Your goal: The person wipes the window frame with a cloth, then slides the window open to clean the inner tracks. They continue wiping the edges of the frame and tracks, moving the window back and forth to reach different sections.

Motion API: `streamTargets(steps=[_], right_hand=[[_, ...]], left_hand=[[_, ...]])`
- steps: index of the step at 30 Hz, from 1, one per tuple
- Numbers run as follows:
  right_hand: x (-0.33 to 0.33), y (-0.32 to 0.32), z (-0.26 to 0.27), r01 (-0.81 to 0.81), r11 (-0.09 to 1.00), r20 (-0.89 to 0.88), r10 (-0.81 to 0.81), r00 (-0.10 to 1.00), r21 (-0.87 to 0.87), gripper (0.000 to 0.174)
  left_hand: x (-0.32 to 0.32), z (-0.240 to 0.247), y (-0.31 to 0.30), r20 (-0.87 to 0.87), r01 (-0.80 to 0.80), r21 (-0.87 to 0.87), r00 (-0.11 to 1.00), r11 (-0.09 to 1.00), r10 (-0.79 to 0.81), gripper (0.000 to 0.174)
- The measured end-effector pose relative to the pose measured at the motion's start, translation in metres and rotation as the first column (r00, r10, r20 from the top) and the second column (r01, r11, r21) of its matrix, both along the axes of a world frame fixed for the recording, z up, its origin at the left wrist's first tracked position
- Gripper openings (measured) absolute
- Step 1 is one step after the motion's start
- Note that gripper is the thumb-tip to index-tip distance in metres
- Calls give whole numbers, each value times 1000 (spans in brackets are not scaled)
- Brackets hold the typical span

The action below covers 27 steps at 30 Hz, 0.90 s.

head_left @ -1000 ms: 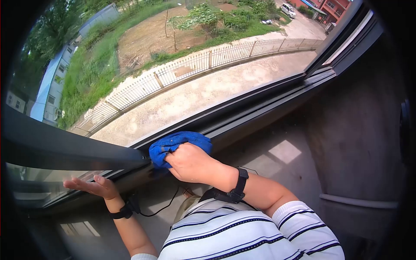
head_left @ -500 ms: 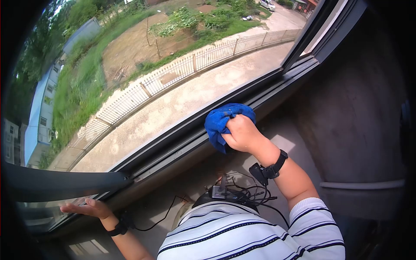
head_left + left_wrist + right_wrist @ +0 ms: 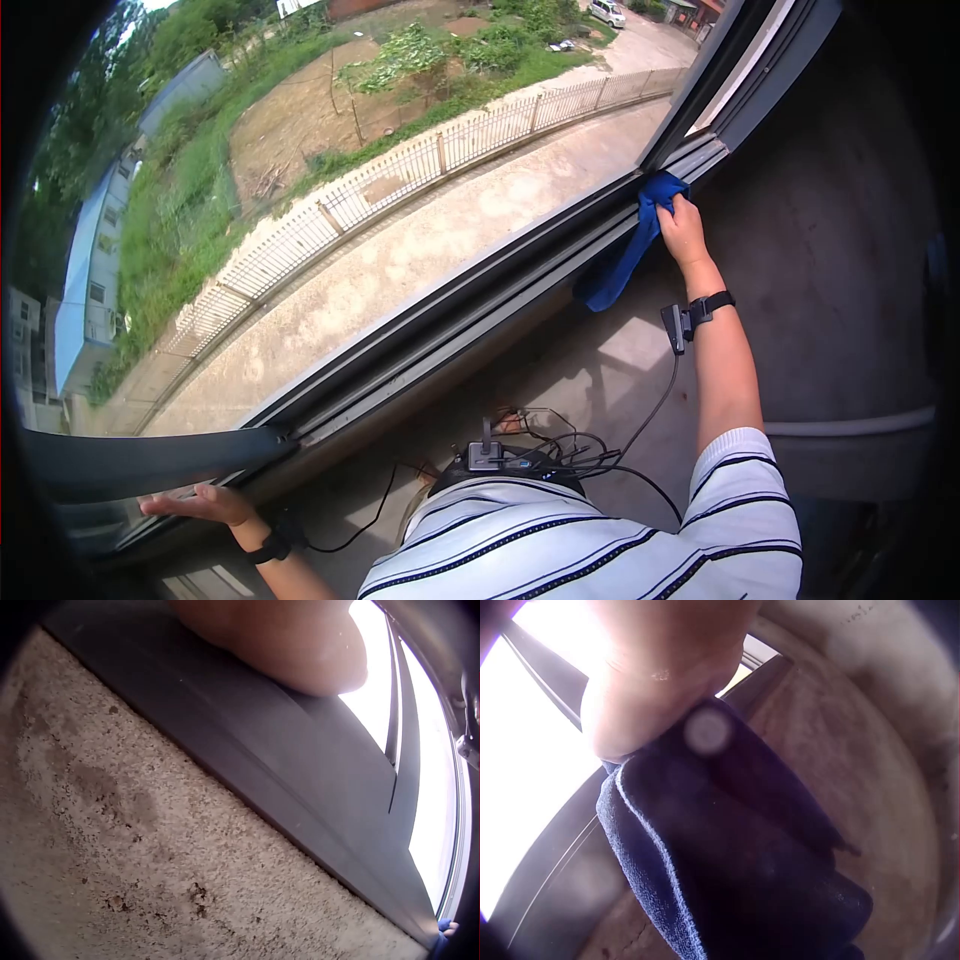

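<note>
In the head view, my right hand [image 3: 684, 232] grips a blue cloth [image 3: 622, 268] at the right end of the dark window track [image 3: 400, 376]. A long tail of cloth hangs down over the sill's inner side. Close up in the right wrist view, the towelling cloth [image 3: 656, 847] drapes below the hand, its pale hem showing; the fingertips are hidden. My left hand [image 3: 208, 504] is beside the lower left of the window frame, fingers straight and holding nothing. The left wrist view shows part of that hand [image 3: 292, 645] against the dark frame [image 3: 225, 746].
A dark upright frame bar [image 3: 150, 460] cuts across at the left. At the right, another upright [image 3: 700, 90] meets the track. Black cables [image 3: 570, 455] run from a small device [image 3: 485, 456] at the waist. Outside are a fence [image 3: 440, 155] and a paved strip.
The right hand has slid the blue cloth rightward along the track, from beside the left upright to the far right end. The cloth was bunched and now trails down. The left hand stays nearly in place.
</note>
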State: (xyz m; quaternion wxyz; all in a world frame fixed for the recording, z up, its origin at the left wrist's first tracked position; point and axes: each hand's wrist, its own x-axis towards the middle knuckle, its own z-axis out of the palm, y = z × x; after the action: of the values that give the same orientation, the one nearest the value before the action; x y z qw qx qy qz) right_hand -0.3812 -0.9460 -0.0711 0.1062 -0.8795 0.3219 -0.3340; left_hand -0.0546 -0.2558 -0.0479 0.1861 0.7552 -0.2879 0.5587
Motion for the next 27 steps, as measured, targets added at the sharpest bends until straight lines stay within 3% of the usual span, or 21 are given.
streamTargets(steps=[1, 2, 4, 6, 8, 10, 11, 17, 24, 27], right_hand=[[3, -7, 8, -18, 999, 40, 16, 999, 38, 22], [3, -12, 17, 54, 994, -28, -51, 998, 97, 25], [9, -9, 25, 158, 983, 59, -164, 985, 93, 28], [14, -2, 27, 182, 971, 511, -237, 826, 156, 31], [11, -19, 28, 113, 974, 584, -208, 785, 196, 33], [15, -24, 32, -85, 777, 591, -398, 702, 624, 33], [17, -32, 27, -327, 696, 684, -319, 656, 639, 32], [34, -12, 29, -168, 740, 545, -303, 782, 652, 33], [47, 33, 33, -213, 736, 577, -282, 767, 643, 34], [51, 49, 28, -259, 747, 567, -186, 803, 613, 34]], left_hand=[[1, 0, 1, -1, 10, -2, 1000, 1000, -10, 66], [1, -1, 2, -3, 21, -6, 1000, 1000, -21, 66], [-2, 2, 0, -39, -4, -2, 999, 1000, 4, 69], [-6, 0, -2, -76, -31, -2, 997, 1000, 30, 72], [-2, -2, 4, -66, -62, 22, 996, 998, 63, 74], [0, -6, 5, -41, -59, -5, 997, 998, 59, 72], [1, -7, 6, -18, -56, -26, 998, 998, 56, 70], [0, -3, 0, -19, -62, -17, 998, 998, 62, 72], [-4, -2, -1, -53, -54, -19, 997, 998, 53, 72], [-2, -3, -1, -43, -69, -8, 997, 998, 69, 72]])
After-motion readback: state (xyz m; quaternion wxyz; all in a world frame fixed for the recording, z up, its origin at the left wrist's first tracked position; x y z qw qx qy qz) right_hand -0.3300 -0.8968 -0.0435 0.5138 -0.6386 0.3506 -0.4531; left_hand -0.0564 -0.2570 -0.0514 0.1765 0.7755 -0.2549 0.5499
